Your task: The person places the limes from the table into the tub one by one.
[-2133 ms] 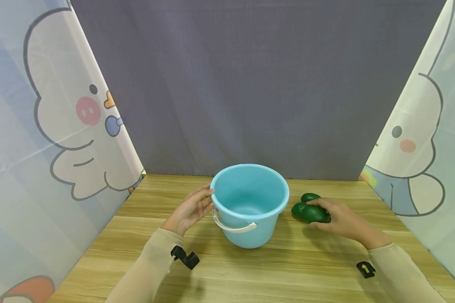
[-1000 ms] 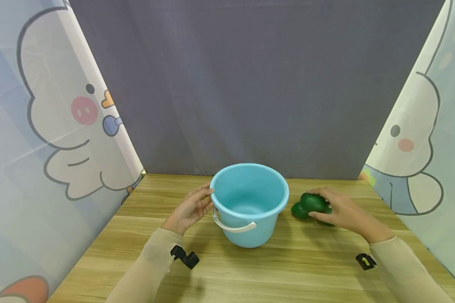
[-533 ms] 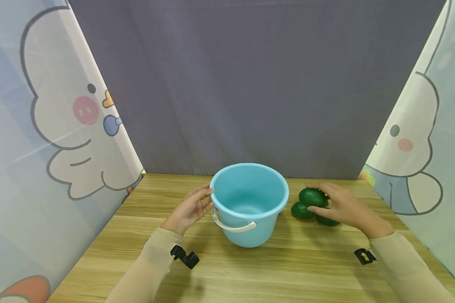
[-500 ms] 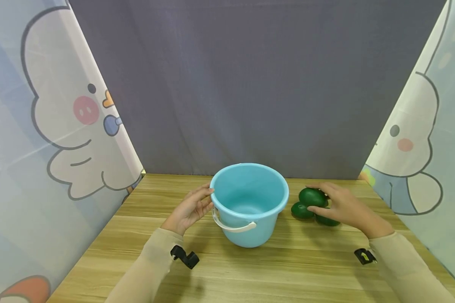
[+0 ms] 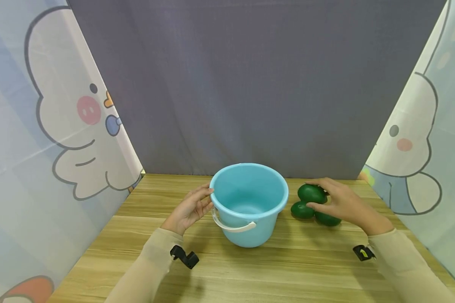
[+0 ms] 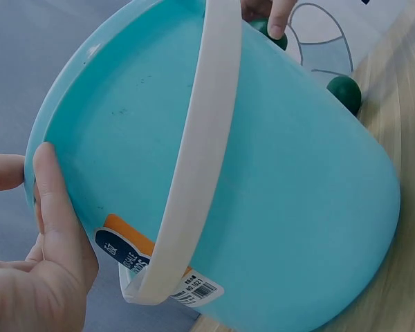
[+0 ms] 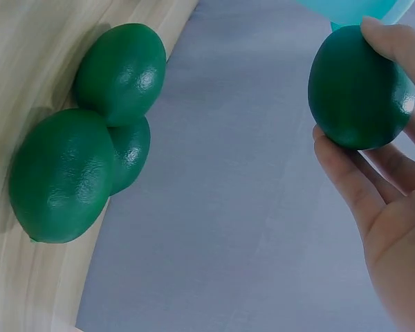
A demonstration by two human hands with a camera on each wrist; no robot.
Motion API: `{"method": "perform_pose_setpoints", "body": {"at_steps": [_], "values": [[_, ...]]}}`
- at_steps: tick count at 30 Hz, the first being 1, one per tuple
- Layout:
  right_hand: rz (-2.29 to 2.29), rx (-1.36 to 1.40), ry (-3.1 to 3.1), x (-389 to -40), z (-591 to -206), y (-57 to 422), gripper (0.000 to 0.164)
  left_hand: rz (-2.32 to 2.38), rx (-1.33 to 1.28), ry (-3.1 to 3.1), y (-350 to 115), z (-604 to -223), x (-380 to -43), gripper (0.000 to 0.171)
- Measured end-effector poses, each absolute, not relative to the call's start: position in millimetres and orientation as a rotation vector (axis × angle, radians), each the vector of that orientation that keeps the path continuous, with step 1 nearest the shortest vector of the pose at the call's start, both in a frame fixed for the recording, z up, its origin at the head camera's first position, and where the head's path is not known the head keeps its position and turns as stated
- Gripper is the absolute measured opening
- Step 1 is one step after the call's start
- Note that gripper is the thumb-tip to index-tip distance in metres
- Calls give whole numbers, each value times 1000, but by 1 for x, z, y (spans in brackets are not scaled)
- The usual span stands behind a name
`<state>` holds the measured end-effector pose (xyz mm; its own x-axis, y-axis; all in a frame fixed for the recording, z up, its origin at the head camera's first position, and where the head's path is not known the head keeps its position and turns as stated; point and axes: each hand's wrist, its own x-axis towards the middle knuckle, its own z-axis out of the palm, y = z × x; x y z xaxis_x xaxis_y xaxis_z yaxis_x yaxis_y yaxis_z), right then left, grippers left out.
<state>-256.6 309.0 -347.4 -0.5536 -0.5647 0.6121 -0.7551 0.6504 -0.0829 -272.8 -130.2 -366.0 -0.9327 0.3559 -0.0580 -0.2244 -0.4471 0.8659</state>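
My left hand (image 5: 191, 210) grips the left rim of a light-blue bucket (image 5: 248, 235), with fingers on both sides of the rim in the left wrist view. The bucket stands upright, its white handle (image 5: 235, 229) hanging at the front. Nothing shows inside it. To its right, my right hand (image 5: 339, 204) holds a shiny green lime (image 5: 311, 193) between thumb and fingers. The right wrist view shows this lime (image 7: 360, 86) raised off the table, apart from a cluster of three more: a near lime (image 7: 62, 176), another lime (image 7: 121, 72) and a partly hidden lime (image 7: 130, 155).
The wood-grain table (image 5: 258, 273) carries the bucket and limes. A grey cloth (image 5: 250, 84) hangs behind its far edge. Cartoon-printed curtains (image 5: 79, 160) flank both sides. Each wrist wears a black mount (image 5: 184, 256). A paper label (image 6: 128, 245) is on the bucket.
My right hand has taken a lime from the cluster and lifted it up and slightly away, uncovering the limes beneath. My left hand and the bucket have stayed in place.
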Motion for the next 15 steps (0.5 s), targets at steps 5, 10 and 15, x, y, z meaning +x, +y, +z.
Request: {"method": "perform_pose_setpoints", "body": {"at_steps": [5,10,15], "values": [[457,1017,-2320,-256,-343,307,63,2412,188,1412,-131,-366,-273,52],[462,1015,-2314,-256,-340,306,64,2411,195,1413,-131,-366,-273,53],[474,1023,-2296,-257,-339,305,64,2408,199,1413,-132,-366,-273,55]]}}
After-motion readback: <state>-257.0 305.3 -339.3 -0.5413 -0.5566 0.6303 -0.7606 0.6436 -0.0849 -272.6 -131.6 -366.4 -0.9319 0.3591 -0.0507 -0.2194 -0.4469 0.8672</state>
